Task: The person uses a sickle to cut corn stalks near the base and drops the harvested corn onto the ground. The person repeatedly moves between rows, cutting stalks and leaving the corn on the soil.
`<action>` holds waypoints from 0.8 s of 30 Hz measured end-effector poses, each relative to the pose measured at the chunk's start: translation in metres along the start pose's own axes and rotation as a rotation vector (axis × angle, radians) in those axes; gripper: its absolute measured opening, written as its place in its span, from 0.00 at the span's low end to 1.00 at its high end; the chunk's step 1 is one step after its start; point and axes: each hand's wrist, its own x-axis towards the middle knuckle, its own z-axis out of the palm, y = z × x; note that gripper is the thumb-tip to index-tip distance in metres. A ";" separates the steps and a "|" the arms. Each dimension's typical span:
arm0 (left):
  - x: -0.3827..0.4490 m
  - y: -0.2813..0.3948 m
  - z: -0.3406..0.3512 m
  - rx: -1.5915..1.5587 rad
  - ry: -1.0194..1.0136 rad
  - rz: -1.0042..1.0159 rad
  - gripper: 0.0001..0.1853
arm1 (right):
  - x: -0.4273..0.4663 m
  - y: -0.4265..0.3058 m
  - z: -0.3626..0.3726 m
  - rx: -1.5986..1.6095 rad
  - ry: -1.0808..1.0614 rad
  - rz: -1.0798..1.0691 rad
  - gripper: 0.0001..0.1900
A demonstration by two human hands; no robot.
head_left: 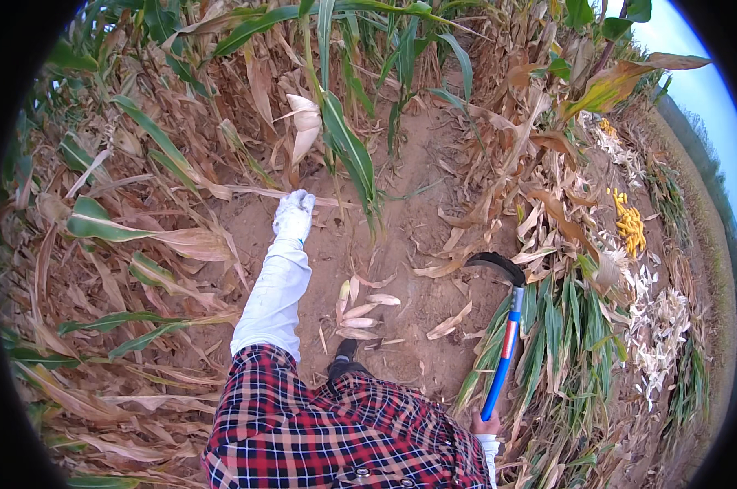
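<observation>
My left hand (294, 215), in a white glove, reaches forward with its fingers curled. A dry corn leaf (252, 190) runs past its fingertips; whether the fingers hold it, I cannot tell. Just beyond stands a corn stalk with green leaves (351, 143), bearing an ear in a pale husk (306, 125). At the lower right, my bare right hand (488, 423) grips the blue handle of a sickle (504, 360). Its dark curved blade (496, 264) points forward and hooks left. Several husked-over ears (360, 316) lie on the soil by my foot.
Dry standing corn (130, 183) crowds the left side and the front. Cut green stalks (564, 342) lie in a heap to the right of the sickle. Farther right are a pile of yellow corn cobs (630, 229) and stripped pale husks (658, 327).
</observation>
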 end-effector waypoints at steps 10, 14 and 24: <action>0.157 0.025 0.009 0.006 0.109 0.091 0.50 | -0.022 -0.095 0.154 -0.010 0.055 0.083 0.09; 0.178 0.009 0.019 -0.312 0.071 0.182 0.44 | -0.029 -0.094 0.180 0.024 0.005 0.087 0.08; 0.157 0.007 0.004 -2.409 -1.252 -0.259 0.41 | -0.037 -0.100 0.215 0.096 -0.020 0.157 0.07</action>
